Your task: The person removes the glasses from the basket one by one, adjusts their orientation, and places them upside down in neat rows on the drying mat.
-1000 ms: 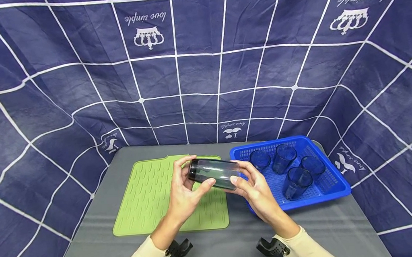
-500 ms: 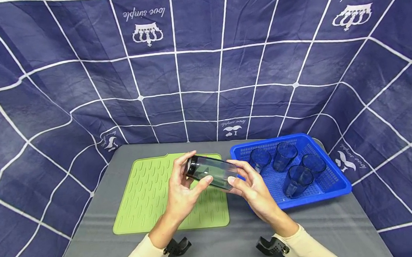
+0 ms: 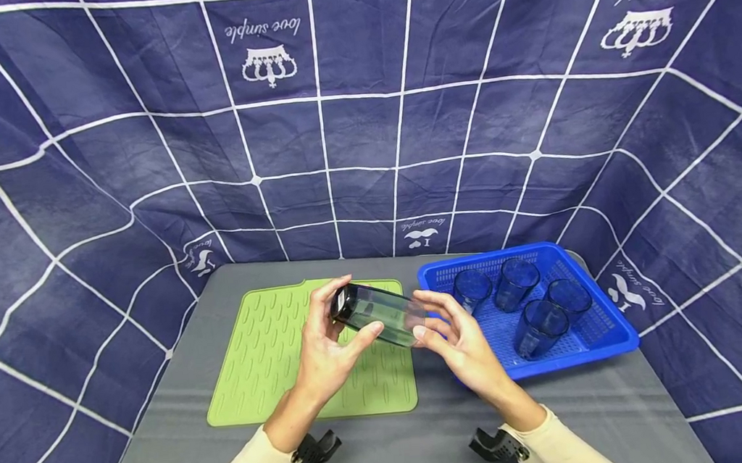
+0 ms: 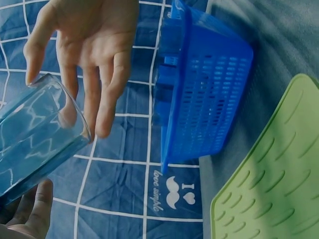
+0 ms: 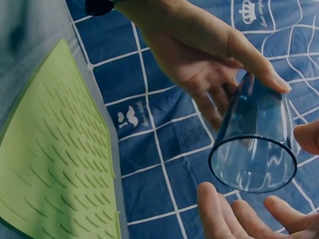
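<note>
A clear, grey-blue drinking glass [image 3: 383,316] lies tilted in the air above the green mat [image 3: 260,364], its thick base to the left. Gripping it near that base is my left hand [image 3: 323,355], thumb in front and fingers behind. My right hand [image 3: 463,344] is spread around the rim end, its thumb tip right at the rim. From the right wrist view, the glass's round mouth [image 5: 253,164] faces the right fingers [image 5: 244,219], which stand loosely around it. The left wrist view has the right hand [image 4: 92,45] with its fingers extended beside the rim.
A blue plastic basket [image 3: 596,352] stands on the right of the grey table [image 3: 388,448], holding several similar glasses [image 3: 541,327]. Blue cloth with white lines [image 3: 363,137] hangs behind and at both sides. Each wrist wears a black camera mount [image 3: 319,448].
The right fingers have loosened and spread at the rim. The glass has tipped slightly more, its rim end lower, while the left hand keeps its hold.
</note>
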`<move>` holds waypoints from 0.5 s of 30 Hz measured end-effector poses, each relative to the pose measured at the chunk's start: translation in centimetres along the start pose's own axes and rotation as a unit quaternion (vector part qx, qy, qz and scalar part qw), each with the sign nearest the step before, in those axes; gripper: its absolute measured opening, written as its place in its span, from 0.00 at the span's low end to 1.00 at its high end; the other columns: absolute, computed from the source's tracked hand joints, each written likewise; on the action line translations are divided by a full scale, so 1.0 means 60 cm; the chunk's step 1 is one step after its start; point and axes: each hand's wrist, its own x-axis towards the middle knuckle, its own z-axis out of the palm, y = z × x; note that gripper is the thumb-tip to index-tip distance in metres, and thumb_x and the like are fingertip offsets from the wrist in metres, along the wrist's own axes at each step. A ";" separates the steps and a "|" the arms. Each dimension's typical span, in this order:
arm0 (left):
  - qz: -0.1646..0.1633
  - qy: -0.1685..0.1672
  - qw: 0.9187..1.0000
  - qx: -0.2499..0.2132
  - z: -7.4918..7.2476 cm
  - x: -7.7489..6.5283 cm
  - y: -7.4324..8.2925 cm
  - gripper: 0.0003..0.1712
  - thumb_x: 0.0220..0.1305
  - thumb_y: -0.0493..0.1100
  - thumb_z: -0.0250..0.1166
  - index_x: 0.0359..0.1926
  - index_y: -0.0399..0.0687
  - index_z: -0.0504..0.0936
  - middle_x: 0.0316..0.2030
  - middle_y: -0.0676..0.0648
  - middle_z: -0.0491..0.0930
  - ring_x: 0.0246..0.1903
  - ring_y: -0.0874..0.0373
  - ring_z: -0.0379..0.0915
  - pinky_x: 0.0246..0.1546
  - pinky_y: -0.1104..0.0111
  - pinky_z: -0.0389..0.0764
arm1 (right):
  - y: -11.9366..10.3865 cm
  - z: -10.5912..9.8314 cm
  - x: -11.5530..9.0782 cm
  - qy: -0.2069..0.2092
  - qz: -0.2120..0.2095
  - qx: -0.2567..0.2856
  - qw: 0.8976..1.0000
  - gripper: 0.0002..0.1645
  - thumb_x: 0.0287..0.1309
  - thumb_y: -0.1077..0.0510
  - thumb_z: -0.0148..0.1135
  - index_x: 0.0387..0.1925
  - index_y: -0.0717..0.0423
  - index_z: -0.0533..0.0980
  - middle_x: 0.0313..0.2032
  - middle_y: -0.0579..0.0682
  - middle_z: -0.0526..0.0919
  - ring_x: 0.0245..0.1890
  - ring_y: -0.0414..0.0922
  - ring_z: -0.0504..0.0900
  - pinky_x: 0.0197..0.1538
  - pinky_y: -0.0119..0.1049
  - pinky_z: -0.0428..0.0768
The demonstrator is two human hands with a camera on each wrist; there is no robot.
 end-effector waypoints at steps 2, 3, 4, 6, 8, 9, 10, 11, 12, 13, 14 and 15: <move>0.000 0.002 1.000 0.006 -0.004 -0.001 0.000 0.48 0.64 0.20 0.79 0.81 0.35 0.68 0.67 0.29 0.86 0.62 0.63 0.88 0.66 0.69 0.90 | 0.000 -0.001 0.000 0.002 -0.003 -0.011 1.000 0.37 0.79 0.70 0.67 0.83 0.68 0.67 0.80 0.72 0.73 0.63 0.42 0.91 0.61 0.45 0.96; 0.001 0.002 1.000 0.010 -0.006 -0.001 -0.001 0.48 0.64 0.20 0.79 0.81 0.34 0.68 0.67 0.29 0.87 0.62 0.63 0.88 0.66 0.69 0.91 | 0.001 -0.002 0.000 0.003 -0.005 -0.018 1.000 0.37 0.79 0.70 0.67 0.83 0.68 0.67 0.79 0.73 0.74 0.64 0.42 0.91 0.62 0.43 0.96; -0.001 0.004 1.000 0.011 -0.008 -0.001 -0.001 0.48 0.64 0.20 0.80 0.81 0.34 0.68 0.67 0.30 0.87 0.62 0.64 0.88 0.66 0.69 0.91 | 0.001 -0.002 0.000 0.005 -0.005 -0.026 1.000 0.37 0.79 0.69 0.68 0.83 0.67 0.68 0.78 0.73 0.75 0.65 0.42 0.90 0.63 0.41 0.95; 0.000 0.006 1.000 0.014 -0.013 -0.001 -0.002 0.48 0.63 0.20 0.80 0.80 0.34 0.69 0.66 0.30 0.88 0.62 0.64 0.89 0.65 0.70 0.91 | 0.001 -0.003 0.000 0.009 -0.005 -0.044 0.999 0.36 0.79 0.68 0.68 0.82 0.65 0.70 0.77 0.71 0.77 0.66 0.40 0.89 0.64 0.36 0.93; 0.006 0.009 1.000 0.021 -0.019 0.000 -0.003 0.48 0.63 0.20 0.80 0.80 0.33 0.69 0.66 0.29 0.88 0.61 0.63 0.89 0.63 0.71 0.91 | 0.000 -0.004 0.000 0.013 -0.005 -0.066 0.998 0.35 0.79 0.67 0.69 0.81 0.62 0.71 0.78 0.68 0.79 0.66 0.39 0.89 0.63 0.33 0.92; 0.009 0.010 1.000 0.024 -0.021 0.000 -0.004 0.48 0.62 0.20 0.80 0.79 0.33 0.69 0.65 0.29 0.88 0.61 0.63 0.89 0.62 0.72 0.91 | 0.000 -0.004 0.000 0.015 -0.006 -0.077 0.997 0.35 0.79 0.67 0.70 0.81 0.61 0.71 0.78 0.67 0.79 0.66 0.39 0.89 0.63 0.32 0.92; 0.012 0.012 1.000 0.026 -0.024 0.001 -0.004 0.48 0.62 0.19 0.80 0.79 0.33 0.69 0.65 0.28 0.88 0.61 0.63 0.89 0.62 0.72 0.91 | -0.001 -0.004 0.000 0.016 -0.007 -0.086 0.996 0.35 0.79 0.66 0.70 0.81 0.60 0.72 0.78 0.65 0.80 0.66 0.38 0.89 0.63 0.32 0.91; 0.015 0.014 0.999 0.029 -0.027 0.002 -0.005 0.48 0.61 0.19 0.80 0.79 0.32 0.69 0.64 0.28 0.87 0.60 0.62 0.89 0.62 0.73 0.91 | -0.001 -0.005 0.001 0.015 -0.008 -0.093 0.996 0.35 0.79 0.66 0.70 0.81 0.59 0.72 0.78 0.64 0.80 0.67 0.38 0.89 0.63 0.33 0.92; 0.021 0.015 0.999 0.033 -0.029 0.003 -0.005 0.48 0.61 0.19 0.81 0.79 0.31 0.70 0.64 0.27 0.87 0.60 0.62 0.89 0.61 0.73 0.91 | -0.002 -0.005 0.001 0.016 -0.010 -0.099 0.995 0.35 0.79 0.66 0.70 0.81 0.58 0.72 0.78 0.64 0.80 0.67 0.38 0.89 0.63 0.33 0.92; 0.023 0.016 0.999 0.035 -0.032 0.004 -0.006 0.48 0.61 0.19 0.81 0.79 0.31 0.70 0.64 0.27 0.87 0.60 0.62 0.89 0.61 0.73 0.92 | -0.002 -0.006 0.001 0.017 -0.010 -0.104 0.994 0.36 0.79 0.66 0.71 0.81 0.57 0.72 0.78 0.63 0.80 0.68 0.37 0.89 0.63 0.34 0.92; 0.024 0.018 0.999 0.037 -0.035 0.005 -0.006 0.48 0.60 0.19 0.81 0.79 0.31 0.70 0.64 0.28 0.87 0.60 0.62 0.89 0.61 0.73 0.91 | -0.001 -0.007 0.001 0.017 -0.012 -0.110 0.994 0.35 0.79 0.65 0.71 0.81 0.56 0.72 0.78 0.62 0.80 0.68 0.37 0.89 0.63 0.34 0.92; 0.024 0.019 0.999 0.038 -0.038 0.006 -0.007 0.48 0.60 0.19 0.81 0.78 0.32 0.70 0.64 0.28 0.87 0.60 0.62 0.89 0.61 0.73 0.91 | -0.001 -0.007 0.001 0.018 -0.013 -0.116 0.993 0.36 0.79 0.65 0.71 0.81 0.56 0.72 0.78 0.62 0.80 0.67 0.36 0.89 0.63 0.35 0.93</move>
